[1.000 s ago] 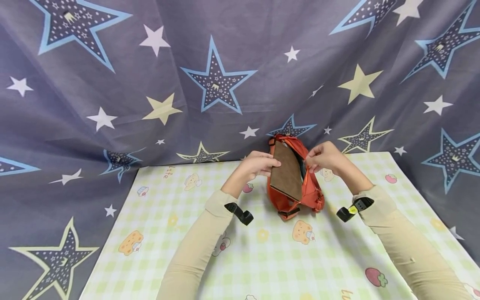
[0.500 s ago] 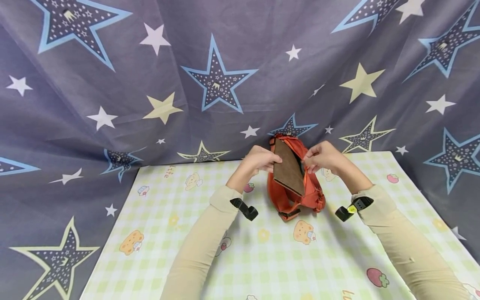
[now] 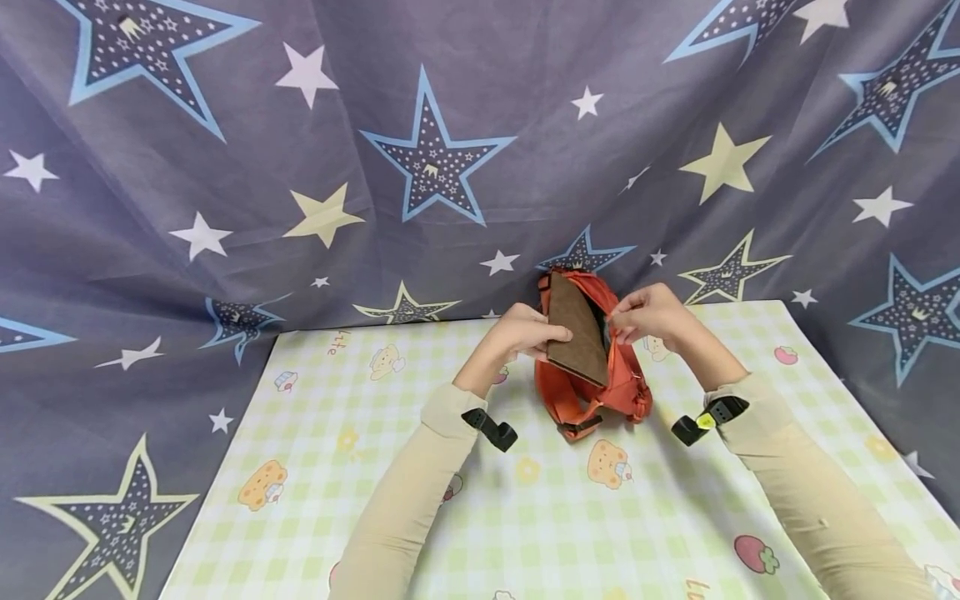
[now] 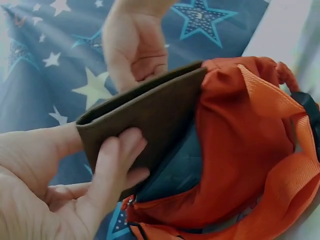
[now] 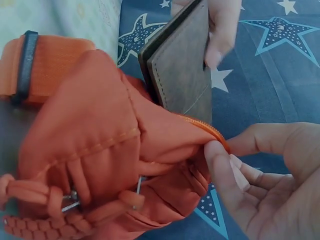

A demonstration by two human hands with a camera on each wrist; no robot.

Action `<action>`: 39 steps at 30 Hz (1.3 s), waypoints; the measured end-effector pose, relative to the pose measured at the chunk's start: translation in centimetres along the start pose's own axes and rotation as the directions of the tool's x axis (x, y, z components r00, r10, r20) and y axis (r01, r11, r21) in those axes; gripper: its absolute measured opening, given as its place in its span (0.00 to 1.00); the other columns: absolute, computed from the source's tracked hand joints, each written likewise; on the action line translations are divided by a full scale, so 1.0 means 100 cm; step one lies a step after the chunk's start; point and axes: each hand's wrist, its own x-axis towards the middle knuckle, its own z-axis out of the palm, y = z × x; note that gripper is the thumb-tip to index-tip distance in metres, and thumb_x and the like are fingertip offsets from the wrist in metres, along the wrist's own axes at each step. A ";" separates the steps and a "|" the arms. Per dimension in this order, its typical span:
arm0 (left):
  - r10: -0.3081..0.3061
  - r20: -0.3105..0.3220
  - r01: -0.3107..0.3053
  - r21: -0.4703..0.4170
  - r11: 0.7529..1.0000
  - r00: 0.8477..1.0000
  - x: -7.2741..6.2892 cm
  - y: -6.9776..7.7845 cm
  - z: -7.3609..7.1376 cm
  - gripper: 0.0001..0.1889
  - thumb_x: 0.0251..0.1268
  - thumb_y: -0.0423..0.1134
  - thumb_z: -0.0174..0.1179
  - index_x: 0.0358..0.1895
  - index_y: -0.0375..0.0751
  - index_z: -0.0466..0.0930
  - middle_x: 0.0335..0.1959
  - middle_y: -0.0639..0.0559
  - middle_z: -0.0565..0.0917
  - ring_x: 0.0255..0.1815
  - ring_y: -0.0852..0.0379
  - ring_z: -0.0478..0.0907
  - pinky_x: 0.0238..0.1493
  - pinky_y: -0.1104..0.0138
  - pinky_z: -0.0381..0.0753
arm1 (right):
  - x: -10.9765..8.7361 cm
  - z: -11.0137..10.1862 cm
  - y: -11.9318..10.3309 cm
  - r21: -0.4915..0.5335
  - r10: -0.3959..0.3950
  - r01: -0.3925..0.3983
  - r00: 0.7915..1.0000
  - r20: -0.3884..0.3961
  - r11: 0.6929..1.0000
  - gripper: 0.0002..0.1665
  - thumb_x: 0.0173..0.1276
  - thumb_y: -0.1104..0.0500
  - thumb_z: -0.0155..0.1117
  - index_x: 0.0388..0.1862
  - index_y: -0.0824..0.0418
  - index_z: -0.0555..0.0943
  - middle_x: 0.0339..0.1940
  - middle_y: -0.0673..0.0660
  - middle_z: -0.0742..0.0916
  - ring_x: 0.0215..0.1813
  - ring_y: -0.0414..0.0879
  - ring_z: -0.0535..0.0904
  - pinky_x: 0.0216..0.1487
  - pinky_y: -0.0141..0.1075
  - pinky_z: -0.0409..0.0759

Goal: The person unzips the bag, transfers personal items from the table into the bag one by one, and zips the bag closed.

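Observation:
My left hand [image 3: 522,330] pinches a brown folded leather wallet [image 3: 579,333], thumb on its face and fingers behind. The wallet stands tilted at the mouth of an orange waist bag [image 3: 553,398]; in the left wrist view its two leaves part slightly along one edge. Beside it, the bag's blue-grey lining [image 4: 177,172] shows through the gaping opening. My right hand [image 3: 651,317] pinches the zipped edge [image 5: 212,132] of that opening between thumb and forefinger. How deep the wallet's far side sits in the bag is hidden.
An orange webbing strap [image 4: 280,192] with a dark buckle [image 4: 306,112] loops from the bag. A braided orange cord [image 5: 45,225] hangs at its end. Underneath is a green checked tablecloth [image 3: 360,467]; a starry grey curtain [image 3: 450,258] rises close behind the bag.
My left hand has shifted to the right, and the wallet's lower end has swung right and up toward the bag's opening. The right hand has stayed almost where it was on the edge.

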 end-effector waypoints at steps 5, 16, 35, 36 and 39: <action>-0.002 0.011 0.002 -0.011 1.000 1.000 -0.003 0.004 0.000 0.27 0.58 0.32 0.72 0.10 0.48 0.63 0.09 0.58 0.70 0.14 0.63 0.75 0.26 0.70 0.84 | -0.004 0.002 0.003 -0.024 0.038 -0.037 0.999 0.022 0.999 0.14 0.67 0.69 0.60 0.47 0.80 0.80 0.24 0.50 0.88 0.24 0.38 0.84 0.33 0.33 0.88; 0.031 -0.223 -0.051 -0.085 0.995 0.974 0.005 0.005 0.023 0.23 0.51 0.27 0.71 0.08 0.44 0.68 0.08 0.56 0.72 0.12 0.61 0.78 0.37 0.55 0.90 | -0.018 0.004 0.001 -0.186 0.096 -0.067 0.984 0.149 0.980 0.06 0.63 0.69 0.62 0.34 0.73 0.82 0.20 0.52 0.86 0.25 0.42 0.85 0.35 0.38 0.88; 0.009 -0.275 -0.064 -0.189 0.980 0.961 0.014 0.005 0.039 0.16 0.51 0.22 0.69 0.13 0.38 0.76 0.11 0.54 0.73 0.11 0.60 0.73 0.41 0.52 0.90 | -0.031 -0.001 -0.001 -0.196 0.103 -0.067 0.978 0.180 0.978 0.04 0.63 0.70 0.64 0.32 0.72 0.82 0.19 0.52 0.86 0.25 0.42 0.84 0.35 0.37 0.88; 0.007 -0.275 -0.066 -0.205 0.977 0.961 0.015 0.005 0.039 0.16 0.51 0.22 0.69 0.13 0.38 0.77 0.11 0.54 0.73 0.11 0.61 0.73 0.39 0.54 0.90 | -0.032 -0.001 -0.001 -0.189 0.104 -0.069 0.979 0.178 0.980 0.04 0.63 0.70 0.64 0.32 0.72 0.82 0.19 0.52 0.86 0.25 0.42 0.84 0.35 0.37 0.88; 0.001 -0.279 -0.073 -0.248 0.966 0.960 0.018 0.005 0.038 0.16 0.51 0.21 0.69 0.14 0.38 0.77 0.10 0.54 0.72 0.09 0.62 0.71 0.35 0.58 0.90 | -0.031 0.000 -0.001 -0.191 0.109 -0.076 0.979 0.170 0.979 0.03 0.63 0.69 0.64 0.31 0.70 0.82 0.19 0.51 0.86 0.25 0.42 0.84 0.34 0.36 0.87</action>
